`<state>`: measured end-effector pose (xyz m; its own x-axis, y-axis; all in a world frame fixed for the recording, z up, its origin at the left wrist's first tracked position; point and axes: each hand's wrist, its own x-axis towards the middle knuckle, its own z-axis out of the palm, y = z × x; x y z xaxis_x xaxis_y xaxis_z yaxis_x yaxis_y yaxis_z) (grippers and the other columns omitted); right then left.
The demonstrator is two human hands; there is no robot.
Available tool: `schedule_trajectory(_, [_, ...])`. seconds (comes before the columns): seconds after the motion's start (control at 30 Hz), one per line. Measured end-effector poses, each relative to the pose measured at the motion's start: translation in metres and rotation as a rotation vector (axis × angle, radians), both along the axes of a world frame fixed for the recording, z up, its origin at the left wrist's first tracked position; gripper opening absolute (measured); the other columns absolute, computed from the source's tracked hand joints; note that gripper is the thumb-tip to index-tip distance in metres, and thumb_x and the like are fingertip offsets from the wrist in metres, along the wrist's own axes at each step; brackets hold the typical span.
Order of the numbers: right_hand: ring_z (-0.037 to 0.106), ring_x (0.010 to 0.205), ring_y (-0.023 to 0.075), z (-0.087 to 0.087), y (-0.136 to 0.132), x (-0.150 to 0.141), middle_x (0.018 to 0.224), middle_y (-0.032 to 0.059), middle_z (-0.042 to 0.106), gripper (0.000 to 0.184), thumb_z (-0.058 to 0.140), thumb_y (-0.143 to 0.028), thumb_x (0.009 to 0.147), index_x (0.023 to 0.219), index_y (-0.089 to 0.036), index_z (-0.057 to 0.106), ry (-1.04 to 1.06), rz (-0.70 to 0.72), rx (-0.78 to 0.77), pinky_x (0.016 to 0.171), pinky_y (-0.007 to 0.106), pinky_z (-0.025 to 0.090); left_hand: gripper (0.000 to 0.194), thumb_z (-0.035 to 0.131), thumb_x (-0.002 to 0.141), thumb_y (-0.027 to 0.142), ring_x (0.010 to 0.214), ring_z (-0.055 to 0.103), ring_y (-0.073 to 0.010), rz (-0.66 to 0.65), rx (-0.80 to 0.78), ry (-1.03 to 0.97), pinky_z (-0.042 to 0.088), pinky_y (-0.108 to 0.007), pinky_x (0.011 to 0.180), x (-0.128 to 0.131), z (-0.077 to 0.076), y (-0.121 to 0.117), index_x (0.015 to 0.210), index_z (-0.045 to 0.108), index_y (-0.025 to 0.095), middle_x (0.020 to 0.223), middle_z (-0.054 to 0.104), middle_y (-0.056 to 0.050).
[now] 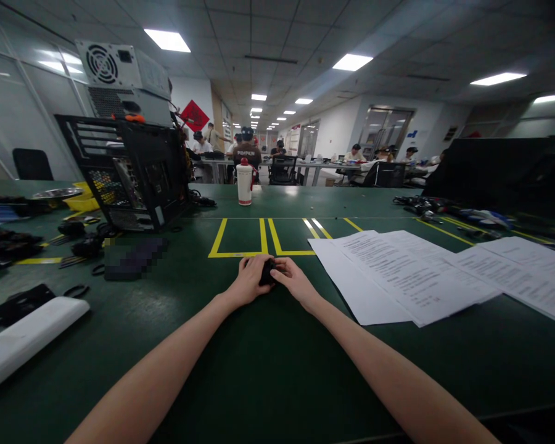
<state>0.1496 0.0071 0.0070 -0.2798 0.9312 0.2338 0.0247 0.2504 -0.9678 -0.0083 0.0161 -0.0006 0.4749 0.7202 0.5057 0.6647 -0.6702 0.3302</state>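
Between my two hands is a small black object, low over the green table; its kind is hard to make out. My left hand curls around its left side, fingers closed on it. From the other side my right hand grips it with thumb and fingers. Part of the object is hidden behind the fingers. Just beyond the hands, yellow tape lines mark boxes on the table. Printed paper sheets lie to the right of my right hand.
At the left stands an open black computer case with power supply units on top. A white bottle stands farther back. A long white object lies front left, cables at right. People sit at tables beyond.
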Motion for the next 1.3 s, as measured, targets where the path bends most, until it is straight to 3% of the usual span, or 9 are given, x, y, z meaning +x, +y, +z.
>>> schedule_trajectory(0.1, [0.051, 0.095, 0.0166, 0.002, 0.0, 0.001, 0.101, 0.0044, 0.054, 0.033, 0.057, -0.028, 0.069, 0.1, -0.02, 0.05, -0.023, -0.003, -0.049, 0.086, 0.036, 0.038, 0.056, 0.057, 0.066, 0.022, 0.105, 0.042, -0.0227, 0.006, -0.001, 0.003, 0.021, -0.041, 0.092, 0.0, -0.001, 0.001, 0.114, 0.028, 0.023, 0.11, 0.045, -0.006])
schedule_trajectory(0.27, [0.051, 0.098, 0.0168, 0.008, -0.005, 0.003, 0.106, 0.0028, 0.051, 0.035, 0.062, -0.023, 0.065, 0.097, -0.022, 0.049, 0.063, 0.15, -0.076, 0.086, 0.035, 0.039, 0.058, 0.057, 0.064, 0.02, 0.105, 0.041, -0.0233, 0.002, -0.013, 0.013, 0.021, -0.042, 0.092, -0.001, 0.0, -0.001, 0.114, 0.028, 0.023, 0.111, 0.045, -0.005])
schedule_trajectory(0.43, [0.05, 0.095, 0.015, 0.001, -0.001, 0.001, 0.095, 0.0017, 0.055, 0.025, 0.057, -0.03, 0.069, 0.091, -0.021, 0.051, 0.023, 0.048, 0.008, 0.087, 0.033, 0.038, 0.056, 0.057, 0.066, 0.022, 0.106, 0.041, -0.0221, -0.019, 0.002, 0.008, 0.02, -0.041, 0.093, -0.001, 0.003, -0.003, 0.114, 0.029, 0.023, 0.11, 0.046, -0.005])
schedule_trajectory(0.6, [0.05, 0.094, 0.016, -0.008, 0.006, 0.001, 0.098, 0.0037, 0.055, 0.033, 0.058, -0.032, 0.068, 0.097, -0.019, 0.05, -0.012, -0.021, -0.025, 0.086, 0.035, 0.038, 0.056, 0.058, 0.065, 0.021, 0.106, 0.042, -0.0229, -0.002, 0.004, 0.004, 0.022, -0.041, 0.093, 0.0, 0.001, -0.002, 0.113, 0.029, 0.023, 0.11, 0.046, -0.006])
schedule_trajectory(0.83, [0.051, 0.096, 0.0151, -0.002, 0.001, 0.002, 0.099, 0.0014, 0.055, 0.031, 0.06, -0.027, 0.067, 0.096, -0.022, 0.05, 0.042, 0.102, -0.02, 0.086, 0.033, 0.038, 0.056, 0.058, 0.065, 0.021, 0.105, 0.042, -0.023, -0.006, -0.008, -0.001, 0.022, -0.041, 0.093, 0.0, 0.002, -0.003, 0.114, 0.029, 0.023, 0.11, 0.046, -0.005])
schedule_trajectory(0.97, [0.05, 0.095, 0.0155, -0.003, 0.001, 0.001, 0.095, 0.0013, 0.056, 0.024, 0.055, -0.033, 0.07, 0.091, -0.021, 0.052, 0.001, 0.008, 0.036, 0.086, 0.034, 0.037, 0.055, 0.057, 0.067, 0.022, 0.106, 0.041, -0.0226, -0.014, 0.002, -0.004, 0.022, -0.041, 0.093, 0.0, 0.003, -0.004, 0.114, 0.029, 0.024, 0.11, 0.046, -0.005])
schedule_trajectory(1.1, [0.049, 0.097, 0.0165, -0.007, 0.006, 0.001, 0.099, 0.0031, 0.056, 0.03, 0.056, -0.034, 0.069, 0.095, -0.02, 0.052, -0.006, -0.028, 0.008, 0.087, 0.035, 0.036, 0.056, 0.057, 0.066, 0.022, 0.106, 0.041, -0.0222, -0.017, 0.004, 0.001, 0.021, -0.041, 0.093, 0.0, 0.002, -0.003, 0.114, 0.028, 0.023, 0.111, 0.045, -0.005])
schedule_trajectory(1.3, [0.052, 0.093, 0.0159, -0.005, 0.005, 0.005, 0.1, 0.0029, 0.054, 0.031, 0.061, -0.026, 0.065, 0.094, -0.02, 0.05, 0.047, 0.107, -0.041, 0.085, 0.035, 0.039, 0.058, 0.057, 0.065, 0.021, 0.105, 0.041, -0.0229, -0.01, -0.008, 0.011, 0.021, -0.041, 0.093, 0.0, 0.001, -0.002, 0.114, 0.029, 0.023, 0.111, 0.045, -0.006])
